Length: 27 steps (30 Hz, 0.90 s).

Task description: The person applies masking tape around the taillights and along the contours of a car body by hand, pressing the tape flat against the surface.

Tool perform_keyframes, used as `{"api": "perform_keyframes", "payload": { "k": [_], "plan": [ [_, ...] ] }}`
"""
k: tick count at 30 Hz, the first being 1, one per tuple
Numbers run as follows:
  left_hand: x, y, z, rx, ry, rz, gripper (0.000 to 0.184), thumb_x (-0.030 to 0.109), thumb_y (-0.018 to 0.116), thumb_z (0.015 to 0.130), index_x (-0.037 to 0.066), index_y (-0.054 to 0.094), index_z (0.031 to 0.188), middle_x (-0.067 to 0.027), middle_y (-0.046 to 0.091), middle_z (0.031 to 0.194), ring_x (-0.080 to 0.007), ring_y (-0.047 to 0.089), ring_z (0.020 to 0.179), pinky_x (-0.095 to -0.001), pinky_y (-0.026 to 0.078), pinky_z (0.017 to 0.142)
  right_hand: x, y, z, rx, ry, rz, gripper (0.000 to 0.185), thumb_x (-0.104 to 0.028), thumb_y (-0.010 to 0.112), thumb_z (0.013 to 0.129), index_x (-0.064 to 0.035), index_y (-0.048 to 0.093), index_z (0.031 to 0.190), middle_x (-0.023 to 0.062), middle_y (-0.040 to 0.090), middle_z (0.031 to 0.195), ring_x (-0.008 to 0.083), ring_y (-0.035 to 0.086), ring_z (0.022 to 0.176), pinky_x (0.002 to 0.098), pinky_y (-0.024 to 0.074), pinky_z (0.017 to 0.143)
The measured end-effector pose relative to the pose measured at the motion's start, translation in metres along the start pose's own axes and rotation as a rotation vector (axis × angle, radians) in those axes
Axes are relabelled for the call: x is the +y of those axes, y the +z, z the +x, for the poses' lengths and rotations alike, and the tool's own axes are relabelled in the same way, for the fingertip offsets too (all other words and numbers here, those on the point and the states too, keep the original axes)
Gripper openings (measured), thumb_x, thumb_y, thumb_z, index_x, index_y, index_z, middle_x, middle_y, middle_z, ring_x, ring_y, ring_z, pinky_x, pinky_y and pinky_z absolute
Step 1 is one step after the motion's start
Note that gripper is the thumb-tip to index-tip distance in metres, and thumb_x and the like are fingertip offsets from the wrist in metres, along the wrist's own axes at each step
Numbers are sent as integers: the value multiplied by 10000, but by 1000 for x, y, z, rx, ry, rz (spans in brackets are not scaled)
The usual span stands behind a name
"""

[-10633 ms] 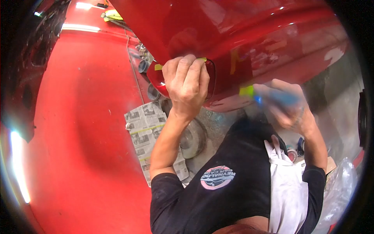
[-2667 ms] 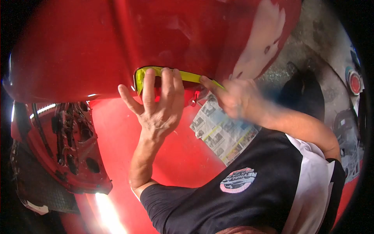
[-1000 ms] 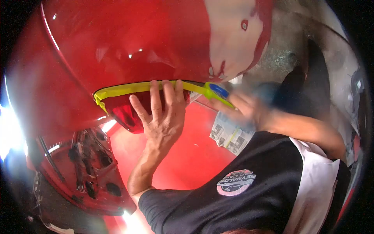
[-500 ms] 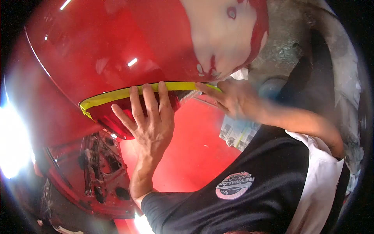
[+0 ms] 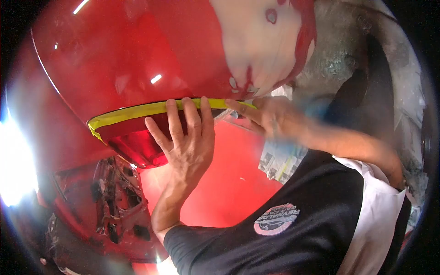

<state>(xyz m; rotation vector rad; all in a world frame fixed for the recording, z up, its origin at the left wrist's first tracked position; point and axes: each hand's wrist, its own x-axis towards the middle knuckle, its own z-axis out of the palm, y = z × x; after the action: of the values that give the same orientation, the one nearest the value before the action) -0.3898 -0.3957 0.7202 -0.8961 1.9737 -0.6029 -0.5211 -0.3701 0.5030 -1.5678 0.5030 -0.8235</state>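
Yellow-green tape (image 5: 133,112) runs along the edge between a red car panel (image 5: 137,59) and a red light lens (image 5: 137,144). My left hand (image 5: 185,137) lies over the lens with its fingers spread and the fingertips on the tape. At the tape's right end my right hand (image 5: 270,117) is curled, its index finger pressed along the strip. Whatever sits inside that hand is hidden; its lower part is blurred. A pale bare patch (image 5: 256,41) covers the panel's right part.
Below left stands a red car part with openings (image 5: 119,206). Printed newspaper (image 5: 277,160) lies beneath my right hand. A red surface (image 5: 229,174) shows below, and grey floor (image 5: 330,55) at the upper right. Bright light glares at the far left.
Over the last second both hands and the view have shifted along the taped edge. The roll visible by my right hand a second ago is now hidden. My left hand has moved slightly right since the last frame.
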Motion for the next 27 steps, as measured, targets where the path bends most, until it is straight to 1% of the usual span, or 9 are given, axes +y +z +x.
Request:
{"api": "perform_keyframes", "payload": {
  "k": [1,11,13,16,18,19,20,22,27],
  "plan": [
    [2,2,0,9,12,3,423,228,630,942,104,696,1341,-143,588,1351,-410,531,1372,-815,257,1163,2,2,-2,17,5,47,698,-246,687,983,-142,427,1622,125,608,763,321,629,644,459,476,576],
    [12,3,10,-1,106,0,418,234,616,931,75,716,1304,-140,615,1364,-416,535,1364,-814,246,1164,13,19,-19,194,7,-17,760,-220,725,936,-176,418,1629,146,641,808,335,657,680,472,487,583],
    [13,4,11,-14,113,-15,420,229,621,928,75,714,1308,-134,615,1367,-415,528,1370,-815,248,1163,21,27,-22,338,-60,178,747,-143,730,920,-169,451,1612,134,606,785,321,643,694,461,492,600],
    [17,3,15,-36,98,-30,423,214,634,919,76,714,1311,-121,616,1371,-410,517,1379,-812,254,1162,32,16,-38,444,-112,176,683,-77,739,897,-116,540,1549,112,558,766,292,608,682,445,486,602],
    [19,6,19,-55,110,-29,423,204,643,913,77,715,1310,-114,617,1372,-404,514,1382,-810,258,1162,43,3,-50,400,-85,140,630,-102,712,913,-122,561,1524,108,601,800,294,636,681,436,519,580],
    [19,5,20,-72,95,-40,419,182,673,896,104,726,1304,-102,621,1369,-377,498,1395,-771,224,1196,43,-2,-58,350,-58,106,580,-126,685,930,-127,582,1500,104,643,834,297,665,681,426,551,559],
    [21,3,21,-81,69,-48,422,160,702,879,131,737,1298,-91,624,1366,-350,481,1409,-733,190,1231,41,-7,-64,344,-57,122,580,-126,685,930,-127,582,1500,104,643,834,297,665,681,426,551,559],
    [21,5,21,-70,42,-61,435,135,711,870,133,735,1304,-76,626,1366,-334,484,1409,-719,200,1235,37,-19,-70,254,-68,49,535,-139,697,925,-123,629,1456,93,613,802,273,652,651,400,544,538],
    [15,6,18,-59,-8,-102,406,118,699,886,144,745,1289,-46,630,1365,-301,501,1393,-652,195,1267,46,-25,-72,231,-47,39,471,-143,694,933,-127,678,1403,92,577,734,257,638,615,401,534,526]
  ]
}}
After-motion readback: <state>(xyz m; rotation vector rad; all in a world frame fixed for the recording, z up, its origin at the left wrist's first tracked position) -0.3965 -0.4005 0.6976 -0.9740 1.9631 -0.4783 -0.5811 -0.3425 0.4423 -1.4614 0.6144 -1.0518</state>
